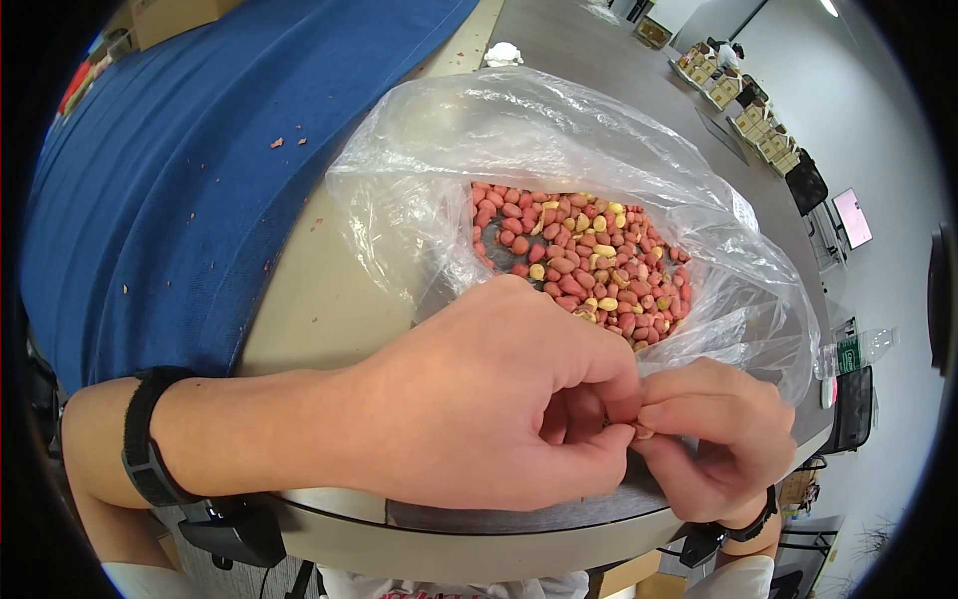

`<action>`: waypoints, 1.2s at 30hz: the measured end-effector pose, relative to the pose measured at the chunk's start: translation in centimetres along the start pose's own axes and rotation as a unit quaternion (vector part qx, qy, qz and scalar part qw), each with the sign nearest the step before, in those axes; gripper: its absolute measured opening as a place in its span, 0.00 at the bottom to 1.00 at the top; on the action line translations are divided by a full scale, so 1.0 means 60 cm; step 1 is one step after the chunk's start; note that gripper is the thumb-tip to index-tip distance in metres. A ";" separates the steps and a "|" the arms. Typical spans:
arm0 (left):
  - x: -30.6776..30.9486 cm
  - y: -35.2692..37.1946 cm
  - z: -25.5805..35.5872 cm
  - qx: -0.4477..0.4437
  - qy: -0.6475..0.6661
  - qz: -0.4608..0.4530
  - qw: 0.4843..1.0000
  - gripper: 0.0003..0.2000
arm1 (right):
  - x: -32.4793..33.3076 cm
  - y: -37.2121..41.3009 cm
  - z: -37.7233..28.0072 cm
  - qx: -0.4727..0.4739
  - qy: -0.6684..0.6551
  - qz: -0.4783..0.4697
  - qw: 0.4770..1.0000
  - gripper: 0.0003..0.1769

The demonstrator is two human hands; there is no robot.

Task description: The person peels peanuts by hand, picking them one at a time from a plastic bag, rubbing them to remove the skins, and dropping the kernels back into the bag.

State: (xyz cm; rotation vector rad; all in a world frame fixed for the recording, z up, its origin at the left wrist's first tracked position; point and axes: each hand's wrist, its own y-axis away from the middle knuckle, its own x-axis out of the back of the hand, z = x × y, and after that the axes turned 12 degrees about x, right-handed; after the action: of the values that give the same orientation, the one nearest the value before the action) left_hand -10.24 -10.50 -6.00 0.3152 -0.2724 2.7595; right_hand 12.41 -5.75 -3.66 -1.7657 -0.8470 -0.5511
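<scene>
Many red-skinned peanuts (624,270), some of them peeled and yellow, lie in an open clear plastic bag (429,130) on the table. Just in front of them, my left hand (489,399) pinches with thumb and forefinger at a small peanut (642,430). My right hand (718,434) meets it there, its fingertips closed on the same small piece, which is mostly hidden between the fingers. Both wrists wear black bands.
A blue cloth (200,170) with skin crumbs covers the left side. A crumpled white tissue (503,54) sits beyond the bag. A plastic bottle (860,351) is at the right edge; the table's curved rim (449,549) runs in front. Boxes and chairs stand farther back.
</scene>
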 end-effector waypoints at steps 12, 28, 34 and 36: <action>0.002 -0.001 0.000 0.027 0.059 -0.032 0.997 0.04 | 0.007 -0.002 0.000 -0.056 -0.087 0.019 0.994 0.14; 0.007 0.001 0.001 0.006 0.066 -0.044 0.997 0.04 | 0.008 0.002 -0.001 -0.095 -0.135 0.038 0.986 0.14; 0.004 0.001 0.002 0.014 0.086 -0.042 0.995 0.05 | 0.010 0.003 0.001 -0.081 -0.132 0.031 0.988 0.14; 0.003 0.001 0.004 0.011 0.086 -0.035 0.996 0.06 | 0.010 0.002 0.003 -0.059 -0.110 0.028 0.992 0.15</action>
State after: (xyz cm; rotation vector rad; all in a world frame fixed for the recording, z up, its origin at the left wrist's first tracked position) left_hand -10.40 -10.54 -5.75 0.0897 -0.1829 2.7011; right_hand 12.91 -5.45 -3.37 -1.9780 -0.9283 -0.3797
